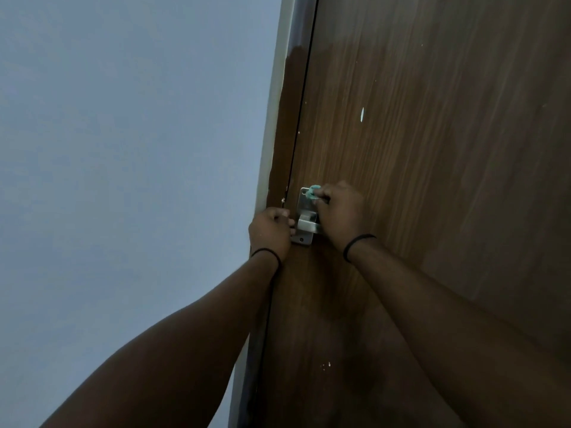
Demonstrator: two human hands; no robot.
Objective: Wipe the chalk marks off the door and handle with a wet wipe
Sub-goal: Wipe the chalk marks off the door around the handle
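Pale blue-grey wall [123, 149] on the left, brown wood door [432, 180] on the right. Left hand [269, 233] curled at door edge, grip unclear. Metal handle [306, 225] between both hands. Right hand [340, 208] pinches teal wet wipe [314, 191] at fingertips against handle plate. White chalk mark [362, 114] above the fingers.

There is one view, from a wide-angle camera on the person's head. It looks forward and along both outstretched forearms, which enter from the bottom of the frame. It stands close to a brown wooden door [432, 180] filling the right half, with a grey-blue wall [123, 149] filling the left. The picture is tilted, so the door edge slants from top centre toward lower left.
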